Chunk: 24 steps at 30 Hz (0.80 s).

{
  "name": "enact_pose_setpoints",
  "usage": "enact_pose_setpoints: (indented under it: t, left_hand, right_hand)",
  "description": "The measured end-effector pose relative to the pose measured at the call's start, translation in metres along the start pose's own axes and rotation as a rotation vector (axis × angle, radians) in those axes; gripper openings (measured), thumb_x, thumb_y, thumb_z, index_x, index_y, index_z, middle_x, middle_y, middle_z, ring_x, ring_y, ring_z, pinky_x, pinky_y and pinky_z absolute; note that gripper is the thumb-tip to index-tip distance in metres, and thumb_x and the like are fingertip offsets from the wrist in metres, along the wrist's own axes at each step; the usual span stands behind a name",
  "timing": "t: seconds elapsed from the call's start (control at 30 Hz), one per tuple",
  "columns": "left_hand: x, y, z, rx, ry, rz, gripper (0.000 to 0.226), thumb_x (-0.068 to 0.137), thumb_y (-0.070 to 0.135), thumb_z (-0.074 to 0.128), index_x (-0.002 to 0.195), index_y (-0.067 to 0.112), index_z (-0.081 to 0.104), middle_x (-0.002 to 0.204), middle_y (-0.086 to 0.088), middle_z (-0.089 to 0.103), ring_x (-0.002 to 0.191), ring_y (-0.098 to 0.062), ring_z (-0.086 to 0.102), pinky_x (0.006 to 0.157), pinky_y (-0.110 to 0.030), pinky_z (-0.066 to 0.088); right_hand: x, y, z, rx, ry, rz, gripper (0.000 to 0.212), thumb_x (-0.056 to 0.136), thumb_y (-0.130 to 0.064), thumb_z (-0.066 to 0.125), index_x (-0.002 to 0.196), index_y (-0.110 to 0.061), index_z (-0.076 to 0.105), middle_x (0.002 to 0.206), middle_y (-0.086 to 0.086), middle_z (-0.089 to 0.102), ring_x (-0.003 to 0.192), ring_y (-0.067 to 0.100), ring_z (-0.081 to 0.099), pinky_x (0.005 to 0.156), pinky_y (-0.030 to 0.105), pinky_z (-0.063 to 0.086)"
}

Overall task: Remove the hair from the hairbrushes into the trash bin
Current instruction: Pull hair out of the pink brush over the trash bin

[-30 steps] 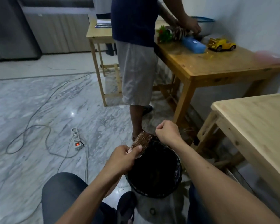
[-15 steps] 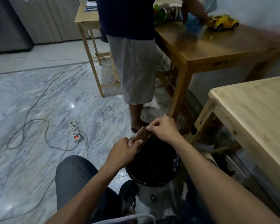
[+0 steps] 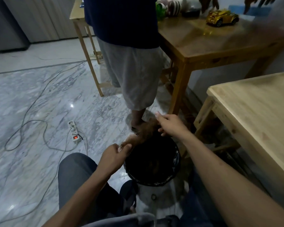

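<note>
Both forearms reach forward over the round black-lined trash bin on the marble floor. The left hand is curled shut, its fingers gripping the near end of the brown bristled hairbrush, which slants up and away above the bin's far rim. The right hand meets the brush's far end, thumb raised, fingers bent and pinching at the blurred bristles; whether hair lies between them cannot be told.

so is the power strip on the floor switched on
On: the rocker switch on the power strip glows red.
</note>
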<state>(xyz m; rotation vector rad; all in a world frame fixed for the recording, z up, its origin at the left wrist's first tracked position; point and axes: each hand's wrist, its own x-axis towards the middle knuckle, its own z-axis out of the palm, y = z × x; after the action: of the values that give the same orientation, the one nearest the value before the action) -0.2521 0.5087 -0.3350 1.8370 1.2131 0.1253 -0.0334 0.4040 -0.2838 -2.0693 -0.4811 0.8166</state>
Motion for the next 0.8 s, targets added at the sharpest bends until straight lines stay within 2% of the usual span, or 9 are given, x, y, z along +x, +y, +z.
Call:
enact_pose_setpoints:
  t: [0.1, 0.2, 0.33, 0.43, 0.53, 0.63, 0.7, 0.73, 0.8]
  left_hand:
    - [-0.003, 0.006, -0.001, 0.006, 0.020, 0.043, 0.063, 0.086, 0.065, 0.059, 0.086, 0.002, 0.059, 0.070, -0.009, 0.060, 0.059, -0.023, 0.054, 0.058, -0.037, 0.041]
    - [-0.007, 0.012, 0.001, 0.011, 0.004, 0.057, 0.062, 0.086, 0.064, 0.061, 0.085, 0.003, 0.059, 0.067, -0.006, 0.057, 0.056, -0.021, 0.052, 0.056, -0.036, 0.040]
    - [-0.013, 0.006, -0.005, 0.034, -0.002, 0.042, 0.065, 0.086, 0.064, 0.061, 0.089, -0.001, 0.060, 0.069, -0.007, 0.058, 0.056, -0.021, 0.053, 0.056, -0.036, 0.040]
    - [-0.010, -0.009, -0.026, 0.020, 0.038, -0.039, 0.055, 0.090, 0.056, 0.063, 0.088, 0.000, 0.061, 0.070, -0.012, 0.063, 0.055, -0.024, 0.057, 0.053, -0.035, 0.044]
    - [-0.003, -0.019, -0.042, 0.001, 0.114, -0.095, 0.060, 0.090, 0.056, 0.063, 0.095, -0.004, 0.061, 0.073, -0.016, 0.064, 0.061, -0.031, 0.062, 0.058, -0.039, 0.050]
    - [-0.004, -0.005, -0.036, 0.007, 0.099, -0.054, 0.058, 0.088, 0.059, 0.063, 0.090, 0.001, 0.061, 0.071, -0.013, 0.063, 0.056, -0.027, 0.058, 0.055, -0.034, 0.044]
    - [-0.006, 0.008, -0.026, 0.038, 0.095, 0.018, 0.057, 0.087, 0.062, 0.061, 0.084, 0.005, 0.059, 0.072, -0.013, 0.065, 0.058, -0.028, 0.059, 0.055, -0.034, 0.042]
    - [-0.008, 0.016, -0.022, 0.076, 0.097, 0.054, 0.056, 0.087, 0.063, 0.060, 0.081, 0.007, 0.058, 0.072, -0.011, 0.065, 0.062, -0.028, 0.061, 0.056, -0.034, 0.042]
    - [-0.012, 0.028, -0.016, 0.171, 0.114, 0.116, 0.052, 0.089, 0.062, 0.058, 0.079, 0.011, 0.055, 0.071, -0.006, 0.061, 0.066, -0.022, 0.060, 0.054, -0.033, 0.037]
  right_hand:
    - [-0.006, 0.002, 0.002, 0.189, -0.202, 0.027, 0.044, 0.088, -0.060, 0.070, 0.114, -0.025, 0.062, 0.104, -0.009, 0.068, 0.092, 0.017, 0.074, 0.066, 0.028, 0.061]
    - [-0.003, 0.012, 0.010, 0.174, -0.296, 0.021, 0.037, 0.084, -0.038, 0.084, 0.110, -0.014, 0.072, 0.092, -0.001, 0.077, 0.071, 0.010, 0.072, 0.058, 0.021, 0.055]
    - [0.009, 0.016, 0.009, 0.288, 0.066, 0.137, 0.017, 0.091, -0.016, 0.077, 0.100, -0.002, 0.074, 0.074, 0.008, 0.070, 0.058, 0.014, 0.064, 0.061, 0.026, 0.055]
    - [0.015, 0.018, -0.017, 0.433, 0.340, 0.279, 0.024, 0.094, -0.013, 0.070, 0.109, 0.005, 0.070, 0.077, 0.010, 0.070, 0.057, 0.016, 0.065, 0.044, 0.020, 0.050]
    - [0.014, 0.022, -0.027, 0.467, 0.376, 0.343, 0.028, 0.098, -0.009, 0.064, 0.121, 0.008, 0.062, 0.085, 0.014, 0.069, 0.058, 0.016, 0.064, 0.031, 0.015, 0.044]
    - [0.014, 0.028, -0.011, 0.294, 0.240, 0.358, 0.031, 0.097, -0.008, 0.060, 0.125, 0.006, 0.064, 0.094, 0.014, 0.069, 0.068, 0.019, 0.066, 0.044, 0.022, 0.055]
    - [0.013, 0.028, -0.001, 0.031, 0.138, 0.322, 0.048, 0.092, -0.017, 0.055, 0.138, -0.004, 0.058, 0.126, 0.014, 0.065, 0.094, 0.027, 0.068, 0.076, 0.038, 0.064]
    - [0.011, 0.027, 0.002, -0.086, 0.126, 0.267, 0.058, 0.087, -0.026, 0.054, 0.144, -0.011, 0.053, 0.138, 0.012, 0.058, 0.109, 0.031, 0.065, 0.091, 0.044, 0.060]
    - [0.005, 0.019, 0.003, -0.109, 0.150, 0.121, 0.068, 0.084, -0.042, 0.055, 0.150, -0.026, 0.045, 0.146, 0.006, 0.050, 0.118, 0.030, 0.063, 0.095, 0.046, 0.057]
